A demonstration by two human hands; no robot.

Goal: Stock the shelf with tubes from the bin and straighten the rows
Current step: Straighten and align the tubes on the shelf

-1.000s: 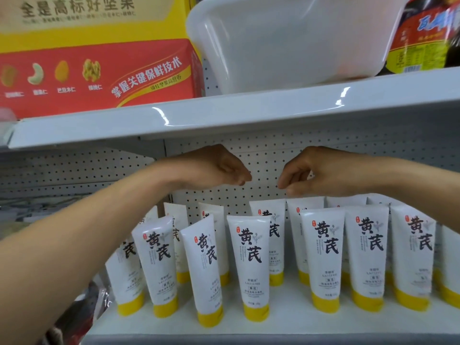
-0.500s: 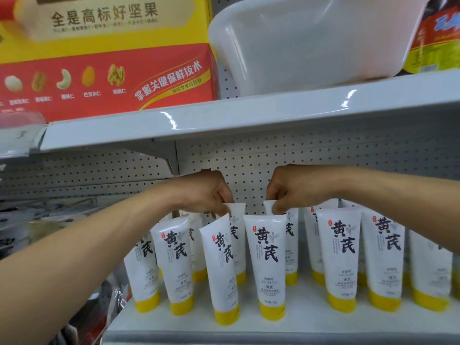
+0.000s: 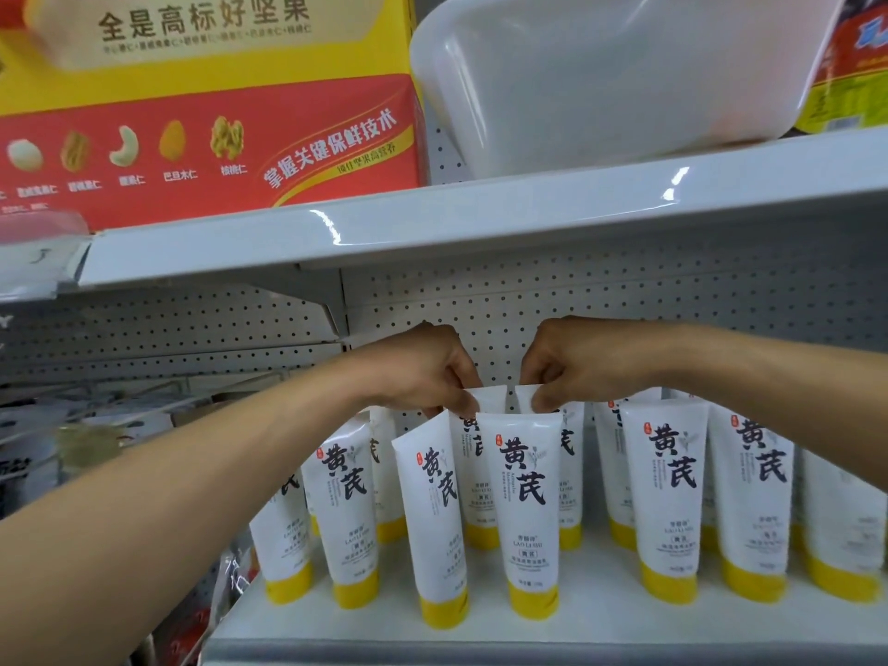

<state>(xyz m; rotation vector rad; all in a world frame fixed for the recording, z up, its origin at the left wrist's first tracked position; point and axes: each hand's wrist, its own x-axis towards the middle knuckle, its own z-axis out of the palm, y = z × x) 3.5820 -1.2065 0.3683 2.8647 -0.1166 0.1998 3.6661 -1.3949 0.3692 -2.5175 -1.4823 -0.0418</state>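
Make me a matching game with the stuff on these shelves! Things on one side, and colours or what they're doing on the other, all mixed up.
Things:
1 bin
2 nut box
3 tube caps
4 left hand

Colour or state:
a yellow
b pinching the top of a back tube
c white
d red and yellow

Pairs: 1-c, 2-d, 3-a, 4-b

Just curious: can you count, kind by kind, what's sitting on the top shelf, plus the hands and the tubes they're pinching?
White plastic bin: 1
Red and yellow cardboard nut box: 1
Red and yellow packet, right edge: 1
Bare hands: 2, left hand and right hand
White yellow-capped tubes pinched at their tops: 2
Total: 7
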